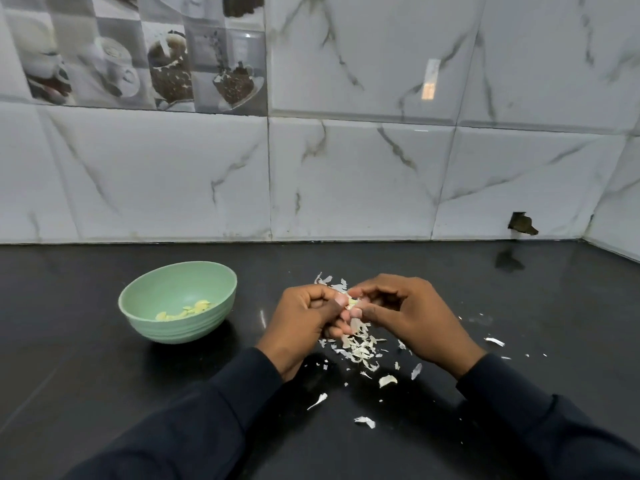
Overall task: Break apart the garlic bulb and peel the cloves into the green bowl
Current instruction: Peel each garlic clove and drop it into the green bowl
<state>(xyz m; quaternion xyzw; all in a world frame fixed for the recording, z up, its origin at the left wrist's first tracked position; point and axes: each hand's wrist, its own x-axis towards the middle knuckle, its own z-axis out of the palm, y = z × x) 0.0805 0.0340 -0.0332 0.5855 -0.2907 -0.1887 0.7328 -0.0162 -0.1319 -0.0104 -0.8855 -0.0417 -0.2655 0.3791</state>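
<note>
Garlic clove, small and pale yellow (352, 302): we hold it just above the glossy black stone counter (104, 393), right of centre, between the fingertips of both hands.

Left hand (304, 320): fingers curled, thumb and forefinger clamped on the clove's left side.

Right hand (405, 313): fingers curled, thumb and forefinger pinching the clove's right side.

Round pale-green ribbed bowl (180, 327): stands upright on the counter to the left of our hands, apart from them.

Peeled yellowish cloves (187, 310): several lie in the bottom of the bowl.

Papery white garlic skins (358, 348): a heap lies under and just near of our hands, with loose flakes scattered near and to the right.

Dark navy sleeves (194, 420): they cover both our forearms.

White marble-patterned tiled wall (346, 174): rises at the far edge of the counter.
</note>
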